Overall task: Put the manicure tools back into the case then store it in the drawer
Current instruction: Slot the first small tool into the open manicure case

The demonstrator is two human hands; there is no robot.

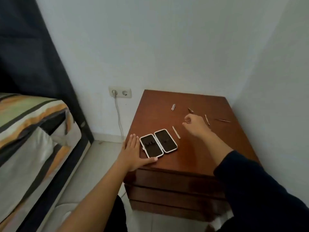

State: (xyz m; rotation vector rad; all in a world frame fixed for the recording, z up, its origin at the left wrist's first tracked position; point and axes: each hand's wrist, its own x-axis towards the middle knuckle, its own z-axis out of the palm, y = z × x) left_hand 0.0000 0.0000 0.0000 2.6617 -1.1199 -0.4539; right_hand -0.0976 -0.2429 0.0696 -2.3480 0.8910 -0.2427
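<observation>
**Open case on bedside table, tools scattered**

Head view: reddish-brown wooden table (192, 158) with drawer fronts, in a white-walled corner; striped bed (30, 124) at left, wall socket (120, 92) behind. White-rimmed, black-lined manicure case (158, 143) lies open flat near the front edge. Left hand (133, 153) flat, fingers spread, touching the case's left side. Right hand (195, 124) loosely curled above the table, whether holding anything unclear. Slim metal tools (176, 132) lie scattered beyond.

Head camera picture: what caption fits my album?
Left hand steadies open case; right hand reaches among tools on nightstand.
</observation>
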